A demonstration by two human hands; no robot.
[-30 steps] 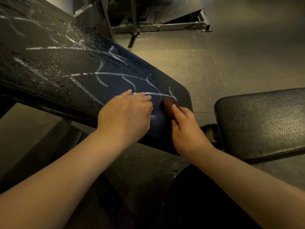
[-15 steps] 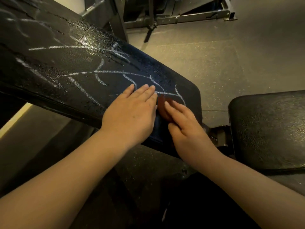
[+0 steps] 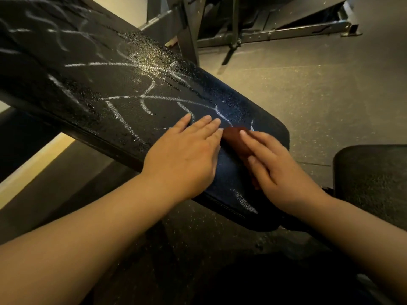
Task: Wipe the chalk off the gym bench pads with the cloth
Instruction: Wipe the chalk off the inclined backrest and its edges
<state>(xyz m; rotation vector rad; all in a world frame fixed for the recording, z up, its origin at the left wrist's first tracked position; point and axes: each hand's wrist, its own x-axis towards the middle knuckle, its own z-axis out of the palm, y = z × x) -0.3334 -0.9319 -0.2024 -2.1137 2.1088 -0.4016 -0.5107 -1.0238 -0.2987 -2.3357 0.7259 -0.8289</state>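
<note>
the cloth (image 3: pixel 234 137), a small dark reddish-brown wad, lies on the back pad (image 3: pixel 105 84) near its rounded lower end. most of it is under the right hand (image 3: pixel 280 172); only its upper part shows past the fingertips. the right hand lies over it with fingers nearly straight and slightly spread, pressing it flat to the pad rather than curling round it. the picture is a little blurred here, so the cloth's weave cannot be told.

the left hand (image 3: pixel 187 159) lies palm down on the back pad just beside the cloth, fingers straight and close together, holding nothing; its little finger almost touches the cloth's edge.

the back pad is long, black and tilted, with a pebbled, leather-like skin that glints as if wet along its far edge. thin white chalk lines (image 3: pixel 154 97) cross it in loops and strokes above the hands, and a chalk smudge (image 3: pixel 245 202) sits by its near edge, below the right hand.

off the back pad's lower end sits the seat pad (image 3: pixel 374 183), black with the same grain. beyond the back pad lies speckled grey rubber floor (image 3: pixel 308 95) and a dark metal frame (image 3: pixel 264 37).
</note>
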